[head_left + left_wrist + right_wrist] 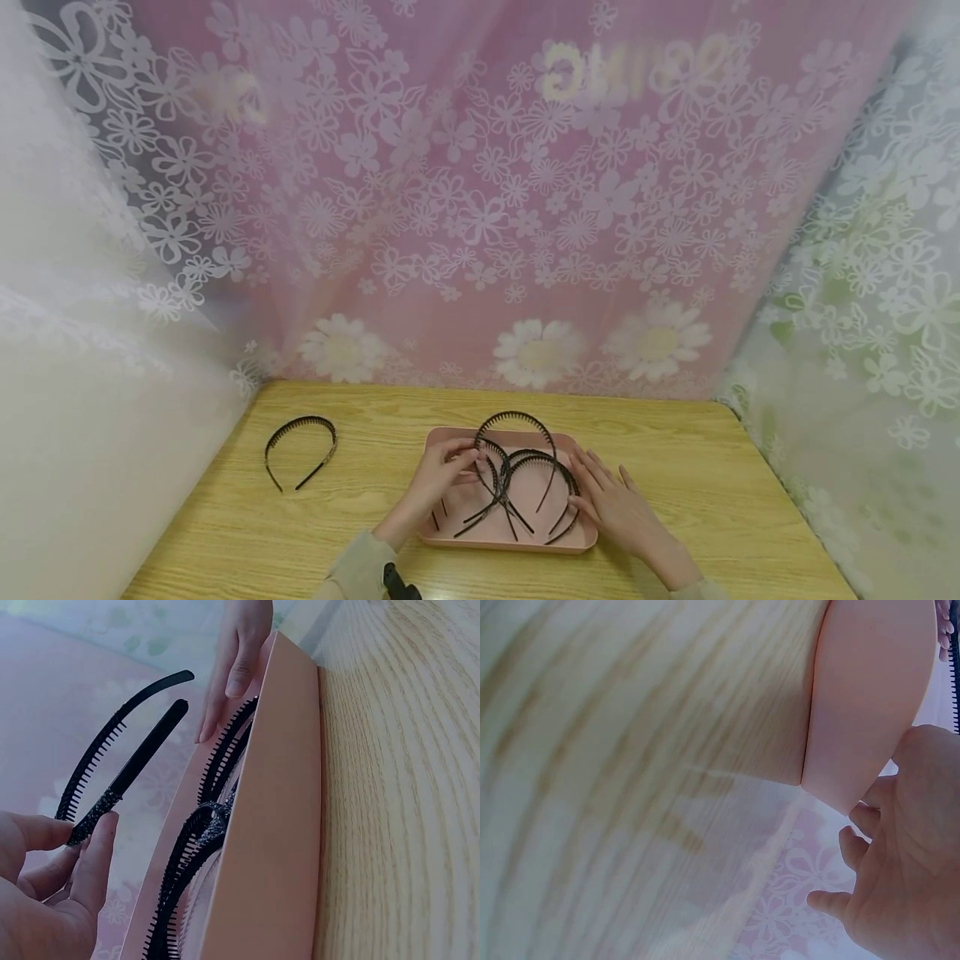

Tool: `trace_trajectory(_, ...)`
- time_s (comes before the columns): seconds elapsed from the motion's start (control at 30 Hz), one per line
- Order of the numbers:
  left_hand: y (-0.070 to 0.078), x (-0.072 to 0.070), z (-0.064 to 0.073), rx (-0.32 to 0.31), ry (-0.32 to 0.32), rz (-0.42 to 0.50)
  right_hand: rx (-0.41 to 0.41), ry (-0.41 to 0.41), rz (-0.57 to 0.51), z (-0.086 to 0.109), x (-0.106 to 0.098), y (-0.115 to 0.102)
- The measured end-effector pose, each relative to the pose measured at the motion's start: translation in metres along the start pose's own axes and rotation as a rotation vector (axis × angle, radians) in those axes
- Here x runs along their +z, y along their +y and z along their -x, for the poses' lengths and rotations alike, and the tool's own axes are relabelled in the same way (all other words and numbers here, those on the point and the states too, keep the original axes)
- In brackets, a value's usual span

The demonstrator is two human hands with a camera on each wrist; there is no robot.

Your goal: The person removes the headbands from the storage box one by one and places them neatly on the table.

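Observation:
My left hand (435, 479) pinches a black toothed headband (150, 747) between thumb and fingers, holding it up over the pink tray (517, 547). A glittery stretch of the band shows near those fingertips in the left wrist view. Inside the tray lie several more black headbands (542, 456), overlapping one another. My right hand (618, 510) rests at the tray's right end, its fingers extended along the rim. In the right wrist view, that hand (911, 847) is against the outer tray wall (870, 697), with part of its fingers hidden behind the corner.
Another black headband (300, 420) lies by itself on the wooden table (360, 467), left of the tray. A pink flowered curtain (465, 208) hangs behind the table, and pale flowered sheets (885, 333) flank both sides.

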State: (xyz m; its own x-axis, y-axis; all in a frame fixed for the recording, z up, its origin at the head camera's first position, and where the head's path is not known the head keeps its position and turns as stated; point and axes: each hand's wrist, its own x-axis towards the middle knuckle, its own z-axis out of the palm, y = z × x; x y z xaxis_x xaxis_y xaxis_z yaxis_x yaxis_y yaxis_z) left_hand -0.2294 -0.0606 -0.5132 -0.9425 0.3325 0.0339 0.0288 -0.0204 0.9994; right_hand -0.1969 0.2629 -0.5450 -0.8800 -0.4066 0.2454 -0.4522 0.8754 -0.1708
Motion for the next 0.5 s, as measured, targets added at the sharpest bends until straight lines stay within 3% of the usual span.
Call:
trace_trajectory(0.27, 0.001, -0.013, -0.002, 0.002, 0.06, -0.006, 0.035, -0.071, -0.001, -0.002, -0.007, -0.005)
trace_trajectory(0.5, 0.004, -0.028, 0.001, -0.009, 0.103, -0.003, 0.033, -0.07, -0.007, -0.002, -0.005, -0.004)
